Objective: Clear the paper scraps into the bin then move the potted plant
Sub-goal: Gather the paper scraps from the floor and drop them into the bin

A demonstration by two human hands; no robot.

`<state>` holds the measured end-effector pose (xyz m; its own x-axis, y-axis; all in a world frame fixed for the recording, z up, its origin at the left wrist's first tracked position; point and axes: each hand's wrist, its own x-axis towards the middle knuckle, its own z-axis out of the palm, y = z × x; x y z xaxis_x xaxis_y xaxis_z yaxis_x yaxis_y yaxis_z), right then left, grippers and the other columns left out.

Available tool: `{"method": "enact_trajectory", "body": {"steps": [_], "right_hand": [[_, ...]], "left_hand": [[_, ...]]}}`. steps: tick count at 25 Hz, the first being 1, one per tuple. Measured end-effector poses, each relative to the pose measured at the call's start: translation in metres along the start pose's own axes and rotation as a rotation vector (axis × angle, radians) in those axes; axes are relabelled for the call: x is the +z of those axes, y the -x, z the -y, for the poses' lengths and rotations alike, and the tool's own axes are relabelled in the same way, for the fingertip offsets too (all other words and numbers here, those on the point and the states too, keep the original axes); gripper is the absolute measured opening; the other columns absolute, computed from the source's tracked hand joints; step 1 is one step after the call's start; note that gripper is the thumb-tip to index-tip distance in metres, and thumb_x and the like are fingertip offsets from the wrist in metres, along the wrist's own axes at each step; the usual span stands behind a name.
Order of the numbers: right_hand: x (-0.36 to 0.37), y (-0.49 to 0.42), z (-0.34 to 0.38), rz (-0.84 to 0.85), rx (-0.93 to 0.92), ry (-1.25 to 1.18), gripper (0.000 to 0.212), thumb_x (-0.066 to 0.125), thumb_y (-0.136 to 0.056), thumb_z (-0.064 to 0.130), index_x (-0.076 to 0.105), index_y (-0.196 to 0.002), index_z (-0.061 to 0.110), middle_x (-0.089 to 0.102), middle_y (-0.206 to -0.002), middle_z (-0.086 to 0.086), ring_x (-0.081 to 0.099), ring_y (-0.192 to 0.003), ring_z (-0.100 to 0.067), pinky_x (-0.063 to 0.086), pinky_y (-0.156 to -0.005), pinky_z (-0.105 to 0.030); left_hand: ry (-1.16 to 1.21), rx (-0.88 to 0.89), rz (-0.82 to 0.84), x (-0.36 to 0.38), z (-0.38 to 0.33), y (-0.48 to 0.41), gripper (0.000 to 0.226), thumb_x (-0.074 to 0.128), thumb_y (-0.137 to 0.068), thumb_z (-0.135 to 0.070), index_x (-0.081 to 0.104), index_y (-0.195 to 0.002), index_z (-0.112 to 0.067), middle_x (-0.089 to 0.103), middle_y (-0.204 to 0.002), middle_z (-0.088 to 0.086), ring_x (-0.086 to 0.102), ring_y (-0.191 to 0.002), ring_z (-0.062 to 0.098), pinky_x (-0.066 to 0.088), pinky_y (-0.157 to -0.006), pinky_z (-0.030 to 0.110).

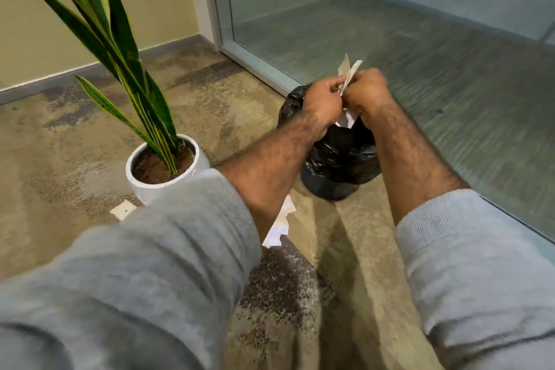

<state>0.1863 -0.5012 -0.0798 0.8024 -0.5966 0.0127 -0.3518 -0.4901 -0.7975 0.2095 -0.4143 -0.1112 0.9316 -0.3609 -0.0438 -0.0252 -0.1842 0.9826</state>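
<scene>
Two grey sleeves reach over the carpeted floor. Potted plant stands left of the black-lined bin. Above it, left hand and right hand have fingers clamped on paper scraps; loose scraps lie below.

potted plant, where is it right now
In the head view the potted plant stands on the floor at left centre, left of the black bin bag, just beyond the left sleeve, with a paper scrap beside its base.

Mottled tan and grey carpet meets a cream wall with grey skirting; a frosted glass partition runs right.
</scene>
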Motion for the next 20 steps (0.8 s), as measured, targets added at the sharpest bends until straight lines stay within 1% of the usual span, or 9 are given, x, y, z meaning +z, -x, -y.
{"method": "enact_trajectory", "body": {"steps": [4, 7, 9, 10, 12, 14, 16, 18, 20], "right_hand": [[0.007, -0.014, -0.031, 0.112, 0.066, 0.091, 0.02, 0.068, -0.078, -0.003, 0.074, -0.095, 0.006, 0.075, -0.096, -0.013, 0.073, -0.085, -0.029, 0.059, -0.054, -0.032], [0.007, -0.009, -0.045, 0.066, 0.08, 0.104, 0.023, 0.06, -0.081, -0.003, 0.071, -0.08, 0.018, 0.073, -0.092, -0.016, 0.073, -0.086, -0.037, 0.062, -0.067, -0.055], [0.004, 0.003, -0.041, -0.043, 0.07, 0.135, 0.027, 0.057, -0.085, 0.001, 0.074, -0.095, 0.02, 0.073, -0.104, -0.012, 0.07, -0.098, -0.033, 0.06, -0.083, -0.044], [0.004, 0.009, -0.038, -0.109, 0.057, 0.135, 0.031, 0.055, -0.085, 0.002, 0.074, -0.103, 0.02, 0.073, -0.11, -0.01, 0.068, -0.104, -0.029, 0.057, -0.088, -0.036], [0.01, 0.036, -0.02, -0.211, -0.02, 0.078, 0.034, 0.053, -0.085, 0.006, 0.074, -0.108, 0.02, 0.074, -0.112, -0.006, 0.067, -0.106, -0.023, 0.05, -0.088, -0.027], [0.038, 0.074, -0.001, -0.268, -0.158, -0.011, 0.032, 0.051, -0.086, 0.011, 0.075, -0.105, 0.02, 0.075, -0.106, -0.002, 0.068, -0.099, -0.019, 0.051, -0.088, -0.028], [0.088, 0.117, 0.004, -0.151, -0.273, -0.081, 0.027, 0.053, -0.09, 0.014, 0.075, -0.104, 0.02, 0.074, -0.104, 0.002, 0.068, -0.094, -0.015, 0.054, -0.085, -0.031], [0.142, 0.157, -0.01, 0.158, -0.264, -0.028, 0.022, 0.059, -0.092, 0.015, 0.073, -0.107, 0.021, 0.071, -0.107, 0.004, 0.066, -0.095, -0.015, 0.052, -0.084, -0.029], [0.189, 0.189, -0.046, 0.516, -0.155, 0.1, 0.027, 0.067, -0.088, 0.015, 0.07, -0.114, 0.019, 0.069, -0.118, -0.002, 0.064, -0.107, -0.02, 0.05, -0.093, -0.03]], "left_hand": [[-0.174, -0.044, 0.177, -0.007, 0.019, -0.016, 0.057, 0.046, -0.086, 0.013, 0.072, -0.126, -0.018, 0.074, -0.119, 0.012, 0.074, -0.098, 0.032, 0.063, -0.084, 0.046], [-0.275, -0.017, 0.219, -0.013, 0.02, -0.006, 0.062, 0.04, -0.09, 0.013, 0.064, -0.137, -0.02, 0.061, -0.141, 0.004, 0.061, -0.099, 0.011, 0.052, -0.074, 0.021], [-0.317, 0.054, 0.211, -0.019, 0.018, 0.003, 0.058, 0.04, -0.094, 0.011, 0.064, -0.136, -0.02, 0.057, -0.147, 0.002, 0.059, -0.109, 0.01, 0.045, -0.072, 0.006], [-0.327, 0.099, 0.18, -0.023, 0.017, 0.011, 0.056, 0.041, -0.095, 0.009, 0.065, -0.135, -0.02, 0.057, -0.147, 0.002, 0.058, -0.121, 0.011, 0.044, -0.082, 0.002], [-0.285, 0.212, 0.105, -0.042, 0.029, 0.033, 0.049, 0.042, -0.098, 0.004, 0.065, -0.134, -0.019, 0.057, -0.148, 0.003, 0.049, -0.139, 0.013, 0.035, -0.113, 0.015], [-0.264, 0.213, -0.007, -0.074, 0.06, 0.078, 0.044, 0.043, -0.101, -0.003, 0.064, -0.135, -0.022, 0.057, -0.146, 0.001, 0.046, -0.138, 0.01, 0.033, -0.116, 0.021], [-0.318, 0.096, -0.201, -0.115, 0.116, 0.143, 0.039, 0.044, -0.103, -0.007, 0.064, -0.134, -0.019, 0.06, -0.141, 0.0, 0.05, -0.129, 0.007, 0.034, -0.108, 0.016], [-0.404, -0.159, -0.46, -0.149, 0.189, 0.213, 0.033, 0.049, -0.102, -0.01, 0.066, -0.13, -0.015, 0.064, -0.136, 0.005, 0.056, -0.124, 0.018, 0.037, -0.107, 0.025], [-0.552, -0.499, -0.589, -0.165, 0.247, 0.273, 0.033, 0.054, -0.101, -0.023, 0.063, -0.132, -0.017, 0.063, -0.134, 0.01, 0.059, -0.121, 0.029, 0.043, -0.107, 0.038]]}}
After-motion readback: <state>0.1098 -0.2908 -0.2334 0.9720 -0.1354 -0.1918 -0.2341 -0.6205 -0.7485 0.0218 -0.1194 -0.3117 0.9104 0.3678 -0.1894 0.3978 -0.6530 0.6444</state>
